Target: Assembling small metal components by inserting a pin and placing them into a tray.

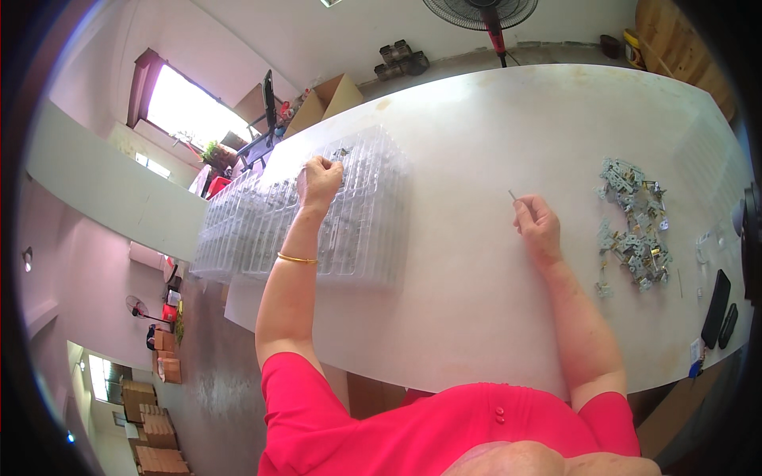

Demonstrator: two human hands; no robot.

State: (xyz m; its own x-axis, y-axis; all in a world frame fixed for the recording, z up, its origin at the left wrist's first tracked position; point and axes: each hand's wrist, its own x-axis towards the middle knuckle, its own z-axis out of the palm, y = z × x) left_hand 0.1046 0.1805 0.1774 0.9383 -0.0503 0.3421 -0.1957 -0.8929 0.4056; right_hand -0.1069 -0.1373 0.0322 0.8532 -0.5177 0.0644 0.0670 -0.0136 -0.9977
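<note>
My left hand is closed, its fingertips together over the top of a stack of clear plastic trays on the table's left side. What it pinches, if anything, is hidden; small dark metal parts show beside it in the tray pockets. Over the middle right of the table, my right hand holds a thin grey metal pin between thumb and fingers, one end sticking out. Farther right lies a loose pile of small silver and brass-coloured metal parts.
The white table has a curved far edge. A black phone-like slab and a smaller black object lie near its right edge, beside a thin rod. Beyond the table stand a fan and an open cardboard box.
</note>
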